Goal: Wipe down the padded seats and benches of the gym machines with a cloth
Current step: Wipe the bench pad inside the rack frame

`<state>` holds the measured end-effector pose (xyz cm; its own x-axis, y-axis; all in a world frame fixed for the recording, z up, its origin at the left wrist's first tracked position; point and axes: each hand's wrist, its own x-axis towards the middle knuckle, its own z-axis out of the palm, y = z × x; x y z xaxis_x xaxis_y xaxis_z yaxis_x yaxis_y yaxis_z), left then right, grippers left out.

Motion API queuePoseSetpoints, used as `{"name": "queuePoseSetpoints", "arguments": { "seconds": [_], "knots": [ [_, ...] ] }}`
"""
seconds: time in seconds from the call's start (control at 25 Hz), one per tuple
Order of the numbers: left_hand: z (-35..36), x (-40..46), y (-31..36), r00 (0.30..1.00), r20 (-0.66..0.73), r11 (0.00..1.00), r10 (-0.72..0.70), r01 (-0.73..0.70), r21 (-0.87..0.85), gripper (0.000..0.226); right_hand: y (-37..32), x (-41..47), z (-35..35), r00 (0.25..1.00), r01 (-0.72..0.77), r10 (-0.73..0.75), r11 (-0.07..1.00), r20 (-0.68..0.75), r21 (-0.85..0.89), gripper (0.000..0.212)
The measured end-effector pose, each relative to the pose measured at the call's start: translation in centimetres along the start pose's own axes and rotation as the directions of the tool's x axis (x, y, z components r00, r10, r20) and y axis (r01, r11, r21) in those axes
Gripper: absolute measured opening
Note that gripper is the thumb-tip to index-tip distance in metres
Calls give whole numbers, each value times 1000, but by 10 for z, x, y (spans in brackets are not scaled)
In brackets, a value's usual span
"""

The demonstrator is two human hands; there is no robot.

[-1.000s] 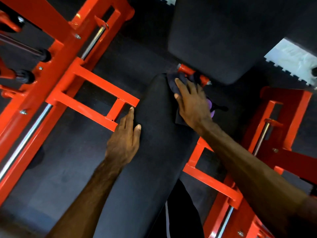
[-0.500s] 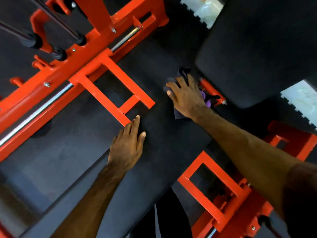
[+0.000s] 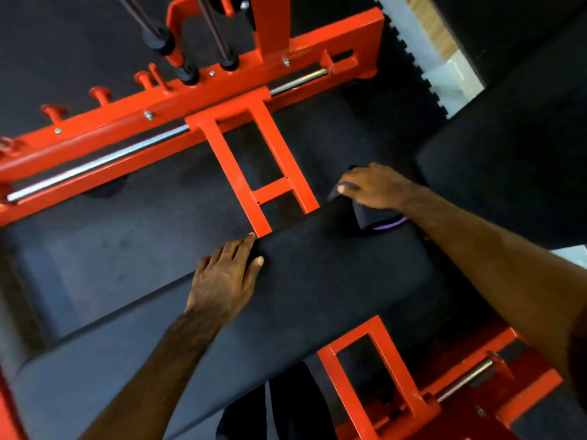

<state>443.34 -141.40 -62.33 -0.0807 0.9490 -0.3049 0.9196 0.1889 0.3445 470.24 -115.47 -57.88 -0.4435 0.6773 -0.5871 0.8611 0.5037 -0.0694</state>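
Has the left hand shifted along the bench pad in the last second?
No. The left hand lies flat on the bench pad, fingertips beside the red bracket, as before; only the camera turned.

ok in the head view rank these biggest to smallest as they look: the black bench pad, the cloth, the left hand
1. black bench pad, by far the largest.
2. left hand.
3. cloth, though the right hand covers part of it, so its full size is unsure.
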Motion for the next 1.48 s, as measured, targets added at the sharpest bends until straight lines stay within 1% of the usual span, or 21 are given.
{"name": "queuePoseSetpoints", "arguments": {
  "seconds": [0.08,0.16,0.2,0.28,0.36,0.44,0.48,0.52,0.6,0.68,0.8,0.84,0.88,1.0,1.04,1.16,1.2,1.32,1.36,1.4,1.48],
  "knots": [
    [-2,-9,-14,999,24,999,-31,31,-11,64,-3,6,0,997,-71,71,997,-23,-1,64],
    [-3,-18,-25,998,43,999,-46,47,-4,65,-39,-2,7,998,59,-58,998,27,-13,66],
    [-5,-22,-29,998,40,998,-57,57,1,65,-57,-5,13,991,124,-124,992,49,0,60],
    [-9,-28,-36,996,32,996,-88,88,-7,66,-66,-9,8,979,172,-174,985,106,33,41],
    [-12,-35,-43,993,37,994,-108,108,-3,66,-50,2,-3,985,94,-91,995,149,-16,39],
    [-15,-43,-53,993,30,994,-113,113,5,66,-50,6,-6,987,-71,81,995,142,-74,41],
    [-15,-46,-56,993,25,994,-112,112,2,66,-62,5,-2,986,-86,97,993,138,-83,40],
    [-15,-49,-57,994,17,994,-110,110,0,66,-79,3,7,990,-23,37,995,137,-101,38],
    [-13,-52,-59,995,-3,995,-101,101,7,65,-110,-2,25,988,105,-100,994,120,-34,36],
    [-13,-51,-62,995,12,995,-100,100,-1,64,-108,-3,17,982,120,-122,992,142,28,37],
    [-11,-60,-80,993,20,994,-112,113,-11,64,-105,-1,5,986,-84,93,994,137,-65,37],
    [-11,-64,-86,994,21,994,-109,109,-13,64,-116,-3,9,985,-110,121,990,120,-88,38],
    [-12,-70,-94,995,18,995,-102,103,-12,64,-133,-6,17,992,-69,78,993,102,-96,38],
    [-12,-82,-114,995,3,995,-96,96,4,63,-164,-10,36,989,119,-121,993,90,18,39],
    [-13,-87,-121,994,0,994,-105,105,1,62,-162,-7,31,988,98,-103,994,116,42,39],
    [-16,-103,-145,991,-35,991,-130,131,6,61,-172,-7,21,987,-95,98,995,124,-29,38],
    [-17,-107,-150,991,-34,992,-127,127,1,61,-186,-10,25,989,-90,95,995,110,-49,38],
    [-21,-115,-160,992,-23,993,-120,120,-19,62,-239,-17,49,986,136,-136,991,95,14,36],
    [-21,-118,-164,992,-23,992,-123,123,-23,62,-244,-18,49,981,151,-156,987,112,46,36],
    [-22,-122,-168,991,-24,991,-130,129,-24,62,-242,-16,43,982,119,-126,991,138,54,37],
    [-23,-131,-179,989,-38,989,-145,144,-23,61,-234,-14,30,986,-47,45,999,161,3,37]
  ]
}}
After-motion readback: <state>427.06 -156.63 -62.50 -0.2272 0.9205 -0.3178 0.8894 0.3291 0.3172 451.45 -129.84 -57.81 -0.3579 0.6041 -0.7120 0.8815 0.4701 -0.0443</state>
